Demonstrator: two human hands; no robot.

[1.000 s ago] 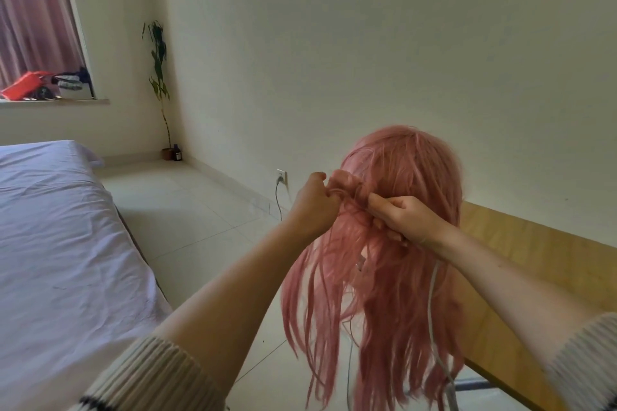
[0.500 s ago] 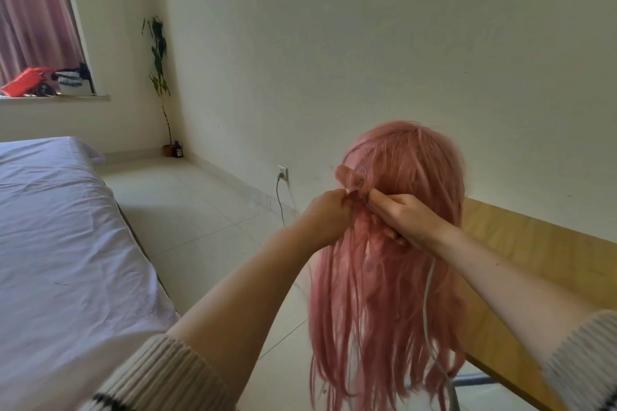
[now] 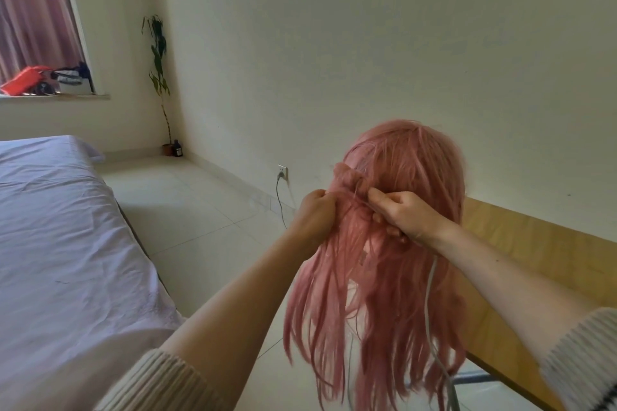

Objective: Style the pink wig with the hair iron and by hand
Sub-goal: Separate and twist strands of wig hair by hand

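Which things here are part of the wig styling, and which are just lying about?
In use:
pink wig
left hand, gripping a lock of hair
right hand, pinching strands

Lying about:
bed
wooden table
potted plant
dark bottle
red item on the windowsill
wall socket

No hair iron can be made out.

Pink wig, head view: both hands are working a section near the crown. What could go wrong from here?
1. Both the left hand and the right hand pinch strands of the pink wig and seem to pull apart; a hard tug might shift it or snag fibres.
2. A white cable hangs among the loose lengths and could tangle with them.
3. The wig hangs past the wooden table edge, so a pull might tip whatever supports it, which is hidden.
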